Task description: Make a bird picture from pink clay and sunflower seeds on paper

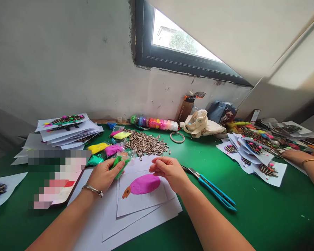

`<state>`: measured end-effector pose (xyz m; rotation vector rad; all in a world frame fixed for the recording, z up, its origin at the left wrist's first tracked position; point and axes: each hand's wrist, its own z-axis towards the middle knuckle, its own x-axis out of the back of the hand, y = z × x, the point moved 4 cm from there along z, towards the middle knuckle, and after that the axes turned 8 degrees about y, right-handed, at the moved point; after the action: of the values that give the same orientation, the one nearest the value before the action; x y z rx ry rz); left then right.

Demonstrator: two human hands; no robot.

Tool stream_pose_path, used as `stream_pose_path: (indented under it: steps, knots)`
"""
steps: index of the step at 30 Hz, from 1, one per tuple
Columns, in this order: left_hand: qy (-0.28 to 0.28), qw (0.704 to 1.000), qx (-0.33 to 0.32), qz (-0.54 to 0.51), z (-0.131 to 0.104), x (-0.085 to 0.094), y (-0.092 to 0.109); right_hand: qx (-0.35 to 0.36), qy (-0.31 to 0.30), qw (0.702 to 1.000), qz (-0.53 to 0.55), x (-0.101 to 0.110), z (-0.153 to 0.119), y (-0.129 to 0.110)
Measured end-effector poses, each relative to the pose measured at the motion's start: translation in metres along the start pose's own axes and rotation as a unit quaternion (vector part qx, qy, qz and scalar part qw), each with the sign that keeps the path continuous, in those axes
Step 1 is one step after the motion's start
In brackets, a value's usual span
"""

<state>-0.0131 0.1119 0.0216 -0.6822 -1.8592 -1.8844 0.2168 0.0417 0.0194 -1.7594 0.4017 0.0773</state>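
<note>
In the middle of the frame, the left hand [103, 174] has its thumb and fingers closed on a small bag of bright green clay [118, 166]. The right hand [170, 170] is just to the right, with its fingers curled in close to the thumb; I can't tell if they pinch anything. Under the hands, in the lower middle, is white paper [136, 210] with a flat pink oval [143, 184] and a little orange-brown head [126, 191] at its left end. A pile of striped seeds [146, 143] is above the paper. Yellow clay [98, 148] in a bag is left of the seeds. A blue cutter [211, 191] lies right of the paper. Another person's hand [293, 156] is at the right edge.
</note>
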Motion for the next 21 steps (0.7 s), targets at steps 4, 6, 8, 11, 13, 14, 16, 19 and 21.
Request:
stream_pose_path:
  steps: [4,6,8,11,13,14,16,19,21]
  knots:
    - [-0.009,1.0,-0.009,-0.026,-0.001,-0.002,-0.002,0.033,0.011,0.999,-0.034,0.002,-0.001,-0.003]
    - [-0.007,0.999,-0.023,-0.034,-0.001,-0.003,-0.004,0.049,0.017,0.998,-0.022,0.005,0.0,-0.006]
    - [-0.007,0.999,-0.026,-0.045,-0.001,-0.004,-0.006,0.045,0.017,0.999,-0.007,0.007,-0.001,-0.007]
    - [-0.005,0.998,-0.018,-0.052,0.0,-0.004,-0.007,0.013,0.014,1.0,0.011,0.007,-0.002,-0.006]
    - [-0.001,0.999,-0.016,-0.047,-0.001,-0.002,-0.005,-0.008,0.014,1.0,0.022,0.005,-0.004,-0.006]
    - [0.002,0.999,-0.018,-0.04,-0.002,-0.001,-0.003,-0.015,0.014,0.999,0.026,0.005,-0.005,-0.006]
    - [0.017,0.999,-0.027,-0.017,-0.003,0.002,0.001,-0.022,0.015,0.999,0.027,0.003,-0.005,-0.006]
    - [0.043,0.998,-0.044,0.022,-0.004,0.005,0.005,-0.003,0.015,1.0,0.0,0.003,-0.005,-0.007]
    - [0.053,0.997,-0.052,0.021,-0.004,0.005,0.006,0.025,0.02,0.999,-0.016,0.004,-0.004,-0.009]
